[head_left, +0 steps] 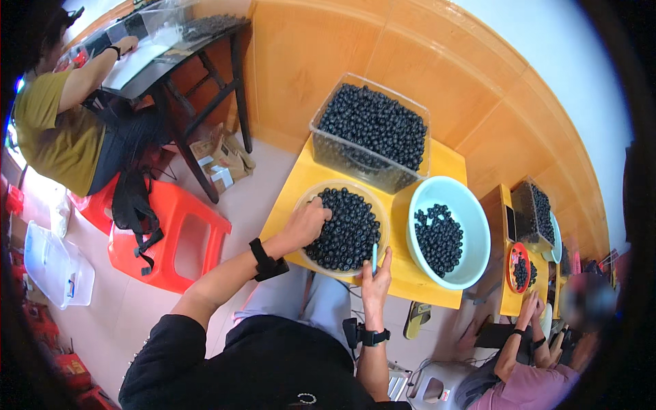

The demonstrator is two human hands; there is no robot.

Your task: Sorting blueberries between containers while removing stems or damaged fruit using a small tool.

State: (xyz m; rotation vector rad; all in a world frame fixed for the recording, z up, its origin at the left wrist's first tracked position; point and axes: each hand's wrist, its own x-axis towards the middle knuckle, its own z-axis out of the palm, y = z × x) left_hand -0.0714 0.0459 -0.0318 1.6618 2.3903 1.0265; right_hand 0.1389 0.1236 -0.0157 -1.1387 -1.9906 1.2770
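Bent fingers of the left hand (309, 222) reach among the dark beads (348, 232) at about 10 o'clock in one round, pale-rimmed tray (385, 225); their tips are buried, so I cannot tell whether they pinch a bead. At 5 o'clock on the rim, the right hand (376, 279) pinches one slim light-blue tool (374, 257) between thumb and fingers. Its long axis runs from 12 to 6 o'clock, the free end pointing to 12, just over the tray's edge. Each wrist wears one black band.

Three containers of beads stand on one yellow table (427, 292): the tray; one clear rectangular bin (362, 164) between 12 and 1 o'clock from it, long axis running 10 to 4; and one mint basin (478, 239) at 3 o'clock. The beads are too many to count.

Two other people sit nearby: one in an olive shirt (51, 130) at 10 o'clock, one in a pink top (526, 386) past 4. One red stool (164, 212) stands at 9 o'clock.
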